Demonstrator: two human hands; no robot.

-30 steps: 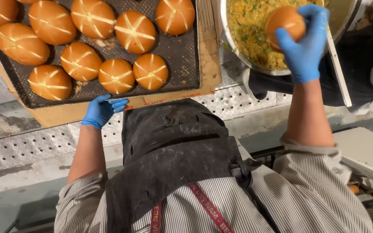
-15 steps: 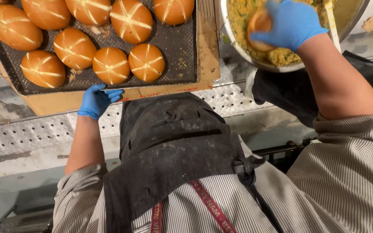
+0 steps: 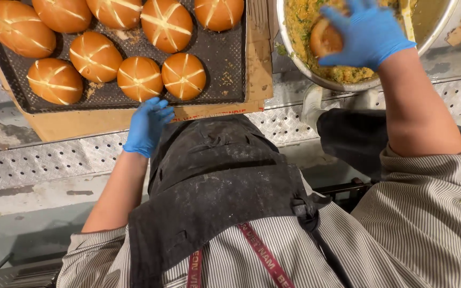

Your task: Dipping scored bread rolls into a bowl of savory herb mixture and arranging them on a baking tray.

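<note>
My right hand, in a blue glove, grips a round golden bun and presses it into a yellow-green herb mixture inside a steel bowl at the top right. My left hand, also gloved in blue, rests with fingers apart on the front edge of a dark perforated baking tray. Several cross-scored buns lie on that tray, the nearest just above my left fingers.
The tray sits on brown cardboard over a perforated metal counter. My dark apron and striped shirt fill the lower view. A dark object lies under the bowl.
My right hand lowered the bun from above the bowl down into the mixture. My left hand stayed at the tray's front edge. The view shifted slightly.
</note>
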